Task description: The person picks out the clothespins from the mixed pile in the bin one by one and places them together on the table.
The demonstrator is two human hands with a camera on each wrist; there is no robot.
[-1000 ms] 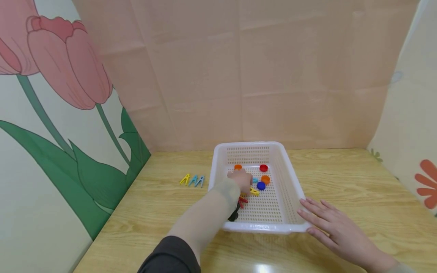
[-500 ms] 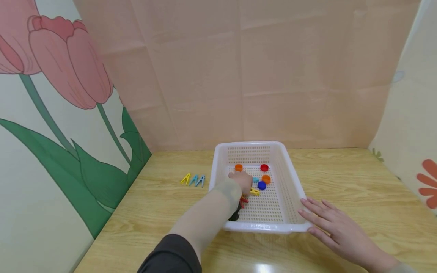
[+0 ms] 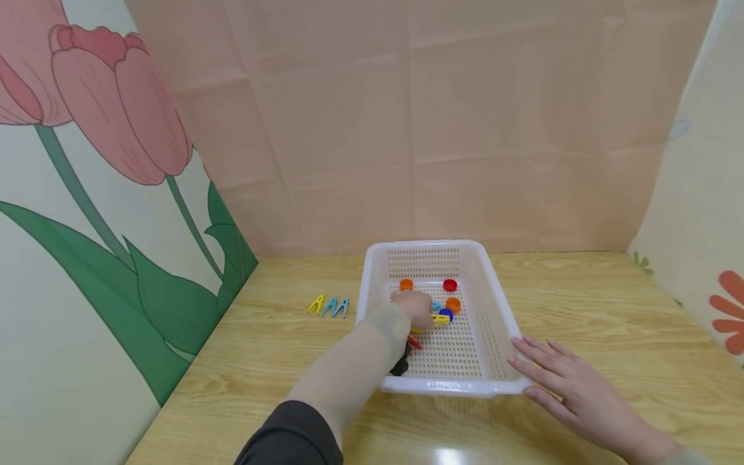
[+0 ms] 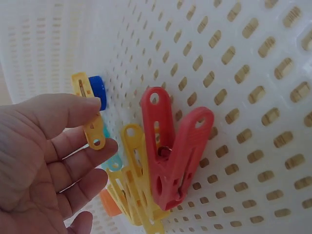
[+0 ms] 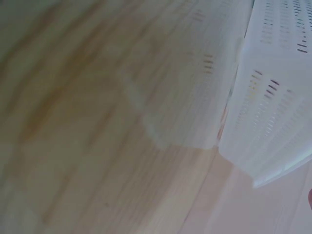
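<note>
Inside the white plastic basket (image 3: 430, 387), my left hand (image 4: 48, 156) pinches a yellow clothespin (image 4: 88, 109) between thumb and fingers. Just behind that clothespin is a blue bottle cap (image 4: 99, 90). Below the hand lie a red clothespin (image 4: 178, 151), more yellow clothespins (image 4: 139, 180) and a light blue one (image 4: 114, 162), partly hidden. At the basket's near right corner my right hand (image 3: 572, 394) rests its straight fingers against the rim; the right wrist view catches only a sliver of it.
Orange caps (image 3: 453, 304) and a red cap (image 3: 450, 285) lie farther back in the basket. On the table left of it sit a yellow clothespin (image 3: 316, 305) and two blue clothespins (image 3: 329, 306). A paper-covered wall (image 3: 407, 129) stands behind.
The yellow clothespin has come up from the basket floor in my left hand and now overlaps the blue cap. The red clothespin has shifted slightly. My right hand stays put.
</note>
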